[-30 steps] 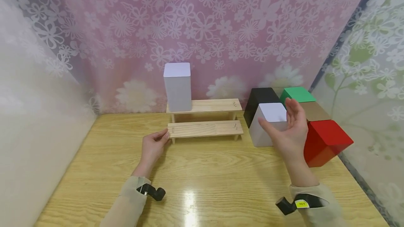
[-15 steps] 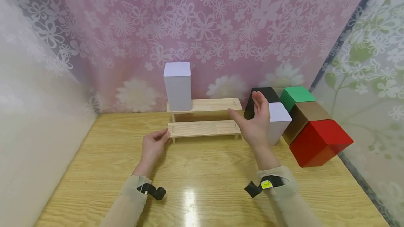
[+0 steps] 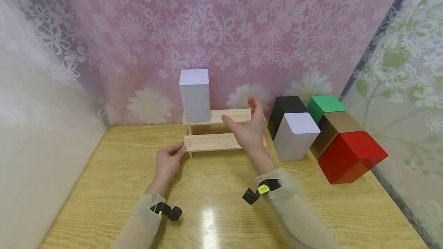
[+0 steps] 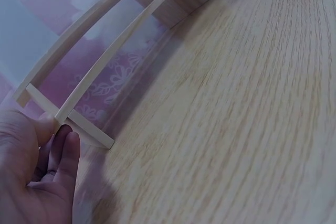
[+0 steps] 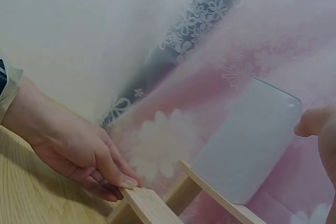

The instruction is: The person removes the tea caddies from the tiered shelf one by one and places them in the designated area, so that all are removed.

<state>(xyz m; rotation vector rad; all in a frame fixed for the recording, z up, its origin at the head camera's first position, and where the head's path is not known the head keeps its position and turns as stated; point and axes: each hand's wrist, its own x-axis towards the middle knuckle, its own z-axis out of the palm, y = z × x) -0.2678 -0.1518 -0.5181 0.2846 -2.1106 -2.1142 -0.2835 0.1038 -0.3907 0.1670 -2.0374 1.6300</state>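
A two-step wooden shelf stands on the table, its lower board in front of the higher one. My left hand pinches the left end of the lower board between thumb and fingers, which the left wrist view shows closely. On the left part of the upper board stands a tall white box, upright. My right hand is in front of the shelf's right part, thumb and fingers spread apart, holding nothing. It hides part of both boards. In the right wrist view, its thumb appears near the white box's edge, apparently not gripping it.
On the right of the table stand another white box, a black box, a green box, a brown box and a red box, close together. A pink flowered curtain hangs behind the table.
My right hand has moved left, from in front of the right-hand white box to the shelf's right part, still spread. My left hand and the boxes have stayed in place.
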